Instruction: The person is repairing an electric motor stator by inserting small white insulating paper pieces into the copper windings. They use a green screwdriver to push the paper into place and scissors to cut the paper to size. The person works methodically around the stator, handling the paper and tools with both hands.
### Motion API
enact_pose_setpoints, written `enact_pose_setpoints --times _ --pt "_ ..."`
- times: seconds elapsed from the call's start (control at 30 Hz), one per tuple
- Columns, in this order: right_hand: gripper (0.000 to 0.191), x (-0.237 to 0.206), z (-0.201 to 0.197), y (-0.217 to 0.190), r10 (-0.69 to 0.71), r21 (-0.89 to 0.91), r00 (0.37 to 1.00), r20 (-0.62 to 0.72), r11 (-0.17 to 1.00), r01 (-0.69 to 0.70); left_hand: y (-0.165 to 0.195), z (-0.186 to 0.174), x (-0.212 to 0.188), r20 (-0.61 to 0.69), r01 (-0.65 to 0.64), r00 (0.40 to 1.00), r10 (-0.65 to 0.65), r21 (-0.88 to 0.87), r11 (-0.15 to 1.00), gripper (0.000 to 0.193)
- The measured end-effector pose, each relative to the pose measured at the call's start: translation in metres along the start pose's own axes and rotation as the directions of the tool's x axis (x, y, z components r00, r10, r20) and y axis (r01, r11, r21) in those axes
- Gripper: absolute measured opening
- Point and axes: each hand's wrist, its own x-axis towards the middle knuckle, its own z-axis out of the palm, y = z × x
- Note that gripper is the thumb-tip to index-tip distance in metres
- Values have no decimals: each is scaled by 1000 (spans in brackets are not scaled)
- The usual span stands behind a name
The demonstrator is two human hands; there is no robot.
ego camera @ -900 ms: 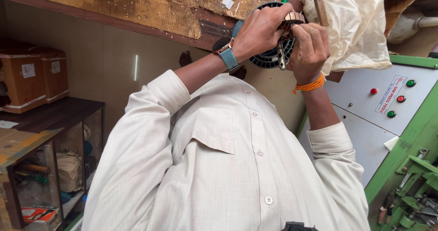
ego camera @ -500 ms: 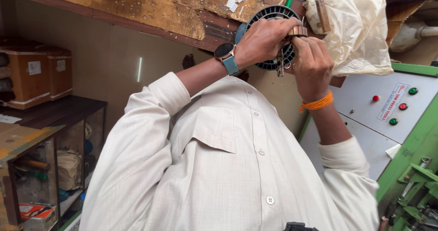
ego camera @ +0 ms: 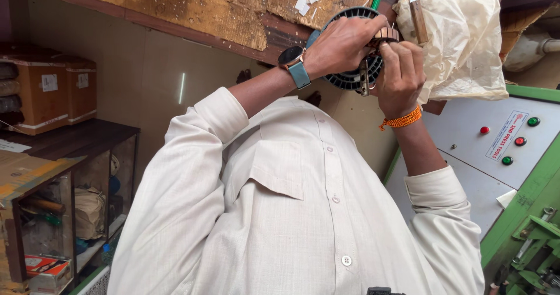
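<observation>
Round ribbed black plastic fan (ego camera: pixel 350 76), copper-segmented core, pinched in left hand (ego camera: pixel 341 41) and right hand (ego camera: pixel 399 73) grips.

A crumpled plastic bag (ego camera: pixel 466 44) is crowding my right hand (ego camera: pixel 399 73); the wooden bench (ego camera: pixel 233 9) is blocking beyond, leaving room only toward me.

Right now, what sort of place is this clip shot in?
Probably a small motor repair or winding workshop. The hands work on a round black ribbed motor part at a worn wooden bench, beside a green machine panel with red and green push buttons.
</observation>
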Motion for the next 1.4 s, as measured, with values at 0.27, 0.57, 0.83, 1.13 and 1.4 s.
enact_pose_setpoints --times 0.27,0.57,0.83,1.13,1.4 --pt "28 1 -1 9 -8 -13 998 57 1000 9 -2 -6 1 -36 17 999 -19 -48 999 34" --pt "36 -9 -3 -7 313 255 945 -97 926 -280 -4 -22 -23 -22 -146 989 145 -233 961 49" --pt "52 4 -33 -8 356 398 864 357 779 -485 -14 -36 -32 82 -251 955 284 -283 926 54" --pt "37 12 -51 -12 313 350 945 99 878 -327 -4 -22 -28 82 -105 985 154 -424 899 43" --pt "9 -9 -31 -26 458 473 883 -98 802 -364 19 -21 -16 -20 -28 1000 23 -279 960 31"
